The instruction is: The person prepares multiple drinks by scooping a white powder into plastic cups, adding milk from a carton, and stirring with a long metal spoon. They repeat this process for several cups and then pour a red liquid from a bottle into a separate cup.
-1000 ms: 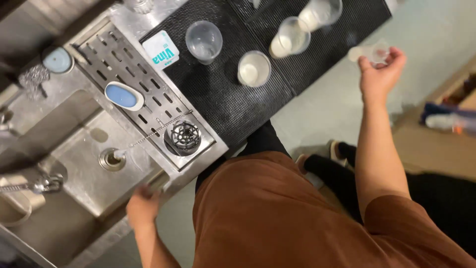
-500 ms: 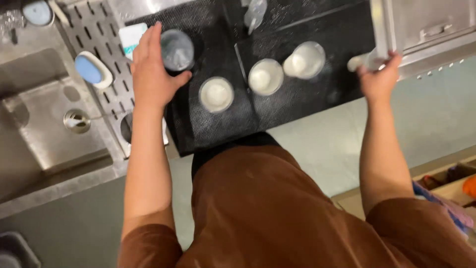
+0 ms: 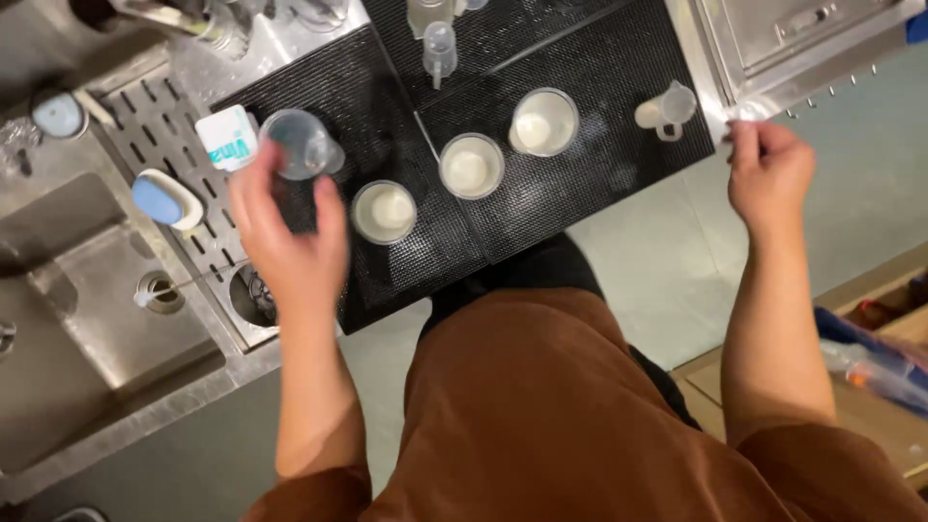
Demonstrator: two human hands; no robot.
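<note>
My left hand point(image 3: 290, 242) grips an empty clear plastic cup point(image 3: 295, 143), tilted over the left part of the black bar mat point(image 3: 580, 58). Three clear cups of milky white liquid stand in a diagonal row on the mat: one point(image 3: 385, 211) just right of my left hand, one point(image 3: 471, 166) in the middle, one point(image 3: 543, 122) farther right. A small clear measuring cup with a handle point(image 3: 667, 106) sits at the mat's right edge. My right hand point(image 3: 768, 174) hovers just right of it, off the counter's edge, fingers loosely apart and holding nothing.
A steel sink point(image 3: 87, 319) lies at the left with a perforated drain board point(image 3: 145, 126), a blue and white brush point(image 3: 164, 198), a small white and blue carton point(image 3: 230, 138) and a round rinser point(image 3: 253, 295). Another small clear measure point(image 3: 438, 48) stands at the mat's top. A steel unit point(image 3: 802, 39) is at the right.
My left hand has picked the empty cup up off the mat and drawn it toward me. My right hand has let go of the small measuring cup, which now rests on the mat.
</note>
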